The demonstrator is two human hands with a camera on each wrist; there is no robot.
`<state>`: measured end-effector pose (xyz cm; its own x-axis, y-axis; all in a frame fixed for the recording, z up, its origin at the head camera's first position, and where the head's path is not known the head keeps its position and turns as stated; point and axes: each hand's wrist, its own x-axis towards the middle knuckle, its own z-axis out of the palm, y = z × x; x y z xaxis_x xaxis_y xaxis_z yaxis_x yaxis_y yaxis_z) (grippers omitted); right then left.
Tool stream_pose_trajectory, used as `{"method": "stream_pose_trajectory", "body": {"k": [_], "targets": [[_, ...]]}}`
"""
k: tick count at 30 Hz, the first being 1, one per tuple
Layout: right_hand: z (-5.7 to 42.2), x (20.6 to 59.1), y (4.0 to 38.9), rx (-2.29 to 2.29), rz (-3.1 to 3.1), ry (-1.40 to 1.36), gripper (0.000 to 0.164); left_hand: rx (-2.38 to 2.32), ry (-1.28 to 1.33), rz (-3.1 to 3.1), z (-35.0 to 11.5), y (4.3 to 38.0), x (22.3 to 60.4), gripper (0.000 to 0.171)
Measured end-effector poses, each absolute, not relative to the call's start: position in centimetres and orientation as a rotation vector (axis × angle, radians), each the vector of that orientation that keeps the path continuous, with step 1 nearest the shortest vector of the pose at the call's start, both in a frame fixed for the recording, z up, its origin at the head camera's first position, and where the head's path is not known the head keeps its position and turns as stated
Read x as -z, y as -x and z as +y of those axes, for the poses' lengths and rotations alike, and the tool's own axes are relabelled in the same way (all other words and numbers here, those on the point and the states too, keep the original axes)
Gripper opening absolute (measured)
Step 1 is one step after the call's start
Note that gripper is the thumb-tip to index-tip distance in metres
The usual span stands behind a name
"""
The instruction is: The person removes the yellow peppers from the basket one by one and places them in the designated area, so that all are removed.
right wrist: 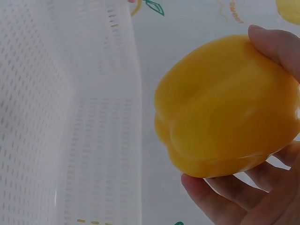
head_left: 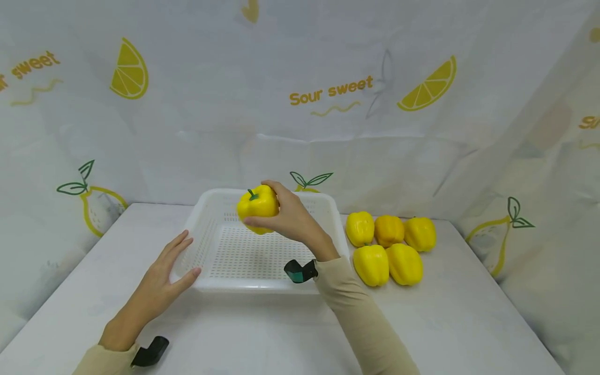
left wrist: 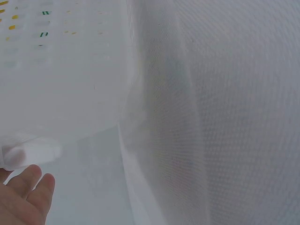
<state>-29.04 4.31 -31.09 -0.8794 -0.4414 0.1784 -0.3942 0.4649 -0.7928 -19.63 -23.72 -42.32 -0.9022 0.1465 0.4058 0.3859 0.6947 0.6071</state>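
Note:
My right hand grips a yellow bell pepper with its green stem showing, held over the back part of a white perforated plastic basket. In the right wrist view, the thumb lies on one side of the pepper and the fingers on the other, with the basket beside it. At the basket's front left corner is my left hand, its fingers along the left side and thumb near the front rim. The left wrist view shows those fingertips right at the basket's rim.
Several more yellow bell peppers stand in two rows on the white table, just right of the basket. A white cloth with lemon prints and lettering hangs behind the table and along both sides.

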Motion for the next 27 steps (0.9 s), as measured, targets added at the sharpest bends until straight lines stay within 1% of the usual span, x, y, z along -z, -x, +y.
{"method": "stream_pose_trajectory", "body": {"k": [10, 18, 27], "targets": [[6.1, 30.3, 27.7, 1.49, 2.605, 0.762, 0.078, 1.027, 0.423, -2.577, -23.8, 19.6, 42.4, 0.068], [7.4, 30.2, 26.9, 1.493, 2.637, 0.745, 0.081, 1.022, 0.417, -2.579, -23.8, 19.7, 42.4, 0.068], [9.2, 31.2, 25.9, 1.494, 2.702, 0.733, 0.082, 1.017, 0.419, -2.568, -23.7, 19.7, 42.5, 0.068]]}}
